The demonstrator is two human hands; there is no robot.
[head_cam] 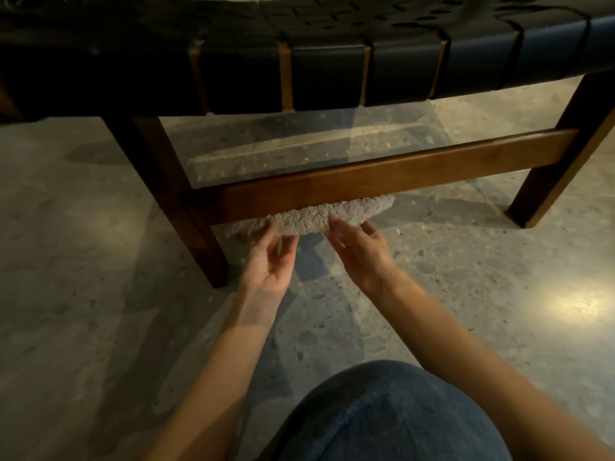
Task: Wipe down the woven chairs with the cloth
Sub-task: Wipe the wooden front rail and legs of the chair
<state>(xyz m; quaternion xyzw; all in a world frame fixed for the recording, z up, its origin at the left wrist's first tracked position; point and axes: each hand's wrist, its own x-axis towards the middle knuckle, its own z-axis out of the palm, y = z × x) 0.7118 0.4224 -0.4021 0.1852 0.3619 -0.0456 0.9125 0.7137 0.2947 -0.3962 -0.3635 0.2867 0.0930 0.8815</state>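
**Where the cloth meets the chair's lower rail**

While the woven chair (332,74) stands on the speckled floor (100,294), a grey fuzzy cloth (312,219) lies against the underside of its wooden stretcher rail (382,176), perhaps tucked behind it. The left hand (271,261), palm up, and the right hand (357,247) press it with nearly straight fingers, gripping nothing. A denim knee (382,417) shows below.
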